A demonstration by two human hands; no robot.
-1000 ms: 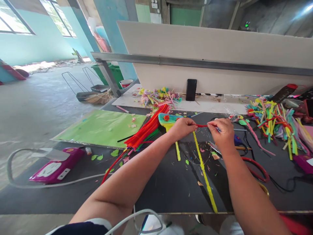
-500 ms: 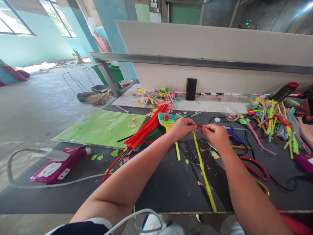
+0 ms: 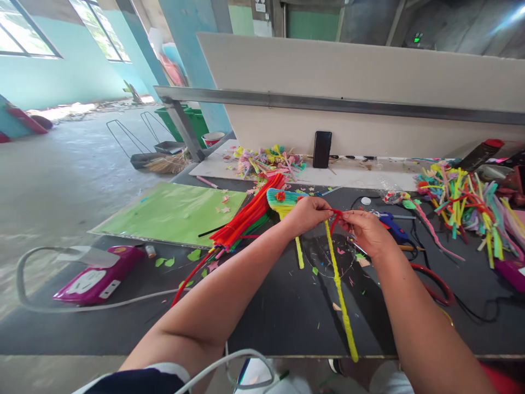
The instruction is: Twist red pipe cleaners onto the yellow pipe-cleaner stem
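Note:
Between my two hands a short red pipe cleaner [image 3: 336,214] is held, bent, with one end hanging down. My left hand [image 3: 310,213] pinches its left part, and my right hand [image 3: 364,229] pinches its right part. From below my left fingertips a long yellow fuzzy stem [image 3: 338,284] runs down to the table's front edge; whether the left fingers grip it too is hidden. Behind my left hand lies a teal and yellow pipe-cleaner piece [image 3: 283,200] with red round bits on it. A bundle of red pipe cleaners [image 3: 250,213] lies to the left.
A green sheet [image 3: 176,213] and a purple pack [image 3: 98,276] are on the left of the dark table [image 3: 270,317]. A phone [image 3: 322,149] leans upright at the back. Right of my hand lie a blue glue gun [image 3: 394,227] and a heap of coloured pipe cleaners [image 3: 463,202].
My right hand has turned and shifted slightly right, its fingers now more extended along the red pipe cleaner. The hanging red end has swung left. The yellow stem's lower end has moved slightly left.

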